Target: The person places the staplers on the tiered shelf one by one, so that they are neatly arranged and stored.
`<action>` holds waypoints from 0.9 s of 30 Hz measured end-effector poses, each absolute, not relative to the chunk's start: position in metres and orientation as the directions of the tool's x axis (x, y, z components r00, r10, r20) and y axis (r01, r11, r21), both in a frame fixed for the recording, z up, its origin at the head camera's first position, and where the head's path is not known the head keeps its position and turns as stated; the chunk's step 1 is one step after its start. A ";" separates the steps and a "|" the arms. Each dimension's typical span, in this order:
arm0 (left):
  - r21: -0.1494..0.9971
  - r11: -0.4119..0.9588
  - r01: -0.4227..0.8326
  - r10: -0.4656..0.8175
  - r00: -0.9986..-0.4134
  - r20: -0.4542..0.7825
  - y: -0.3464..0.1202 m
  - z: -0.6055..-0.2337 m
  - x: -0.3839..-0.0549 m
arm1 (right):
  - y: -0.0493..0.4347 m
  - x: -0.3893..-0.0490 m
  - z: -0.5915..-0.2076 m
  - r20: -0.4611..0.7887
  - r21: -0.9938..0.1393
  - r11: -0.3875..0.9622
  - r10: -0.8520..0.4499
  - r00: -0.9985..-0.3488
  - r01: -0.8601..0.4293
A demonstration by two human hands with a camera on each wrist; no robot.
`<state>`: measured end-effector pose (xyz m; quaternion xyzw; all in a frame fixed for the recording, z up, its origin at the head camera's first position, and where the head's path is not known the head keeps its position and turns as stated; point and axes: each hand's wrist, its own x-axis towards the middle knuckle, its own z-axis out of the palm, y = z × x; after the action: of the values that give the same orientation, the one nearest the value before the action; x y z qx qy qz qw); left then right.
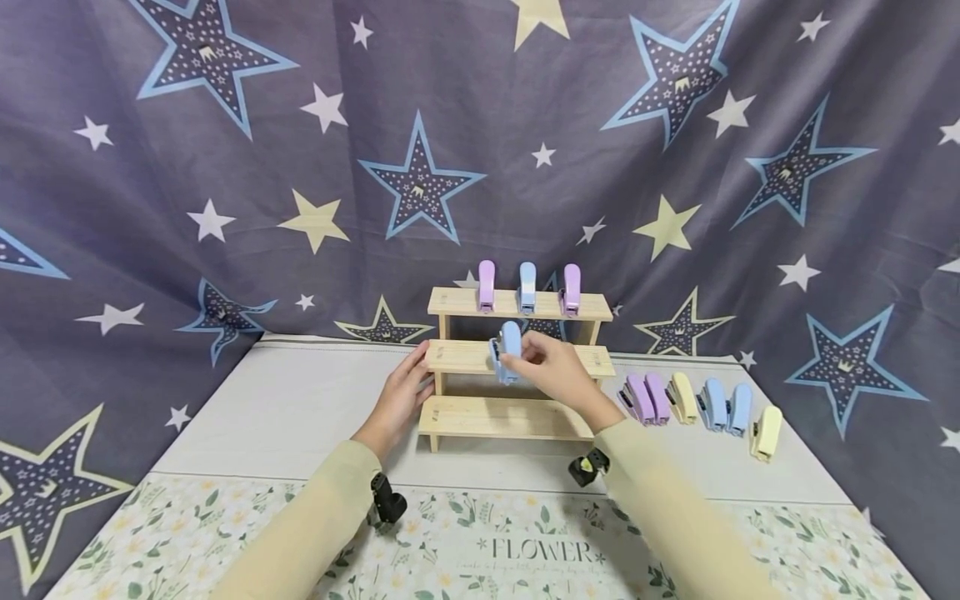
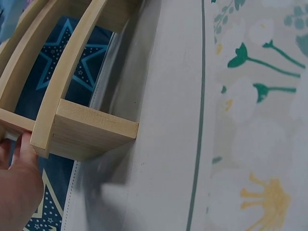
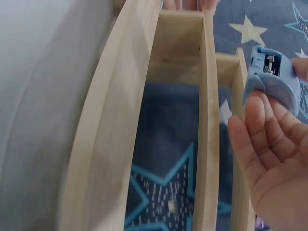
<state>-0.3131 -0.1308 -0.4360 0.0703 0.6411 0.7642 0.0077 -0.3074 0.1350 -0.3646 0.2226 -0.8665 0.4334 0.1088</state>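
Note:
My right hand (image 1: 553, 367) pinches a light blue stapler (image 1: 510, 350) between thumb and fingers, in front of the middle tier of a three-tier wooden shelf (image 1: 480, 417). In the right wrist view the blue stapler (image 3: 273, 79) is held up beside the boards, its metal inside showing. My left hand (image 1: 401, 396) grips the left end of the middle tier; in the left wrist view its fingers (image 2: 26, 151) are at the board's end. Along the top tier stand a purple stapler (image 1: 486, 287), a blue stapler (image 1: 527, 287) and another purple stapler (image 1: 572, 290).
Right of the shelf, several staplers stand in a row on the white table (image 1: 300, 417): purple staplers (image 1: 640, 400), a yellow stapler (image 1: 683, 398), blue staplers (image 1: 739, 410) and a yellow stapler (image 1: 767, 433). A flowered mat (image 1: 450, 542) covers the front; a starry curtain (image 1: 262, 183) hangs behind.

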 end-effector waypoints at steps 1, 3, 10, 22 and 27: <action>0.981 -0.177 0.080 0.104 -0.990 0.100 -0.131 -0.436 -0.314 | 0.129 -0.309 -0.365 0.382 -0.703 0.524 -0.293 -0.877 -0.481; 0.979 -0.184 0.083 0.109 -0.989 0.104 -0.131 -0.437 -0.314 | 0.119 -0.312 -0.365 0.384 -0.702 0.523 -0.294 -0.875 -0.483; 0.979 -0.184 0.084 0.111 -0.988 0.105 -0.131 -0.438 -0.316 | 0.087 -0.321 -0.365 0.387 -0.709 0.515 -0.288 -0.876 -0.482; 0.981 -0.186 0.062 0.113 -0.990 0.084 -0.131 -0.435 -0.314 | 0.059 -0.332 -0.379 0.406 -0.722 0.517 -0.222 -0.886 -0.460; 0.980 -0.192 0.061 0.111 -0.990 0.083 -0.131 -0.435 -0.313 | 0.053 -0.336 -0.380 0.410 -0.702 0.546 -0.214 -0.887 -0.457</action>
<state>-0.3135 -0.1312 -0.4348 0.0676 0.6354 0.7690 0.0162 -0.3361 0.0525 -0.3798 0.1932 -0.8681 0.4355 0.1394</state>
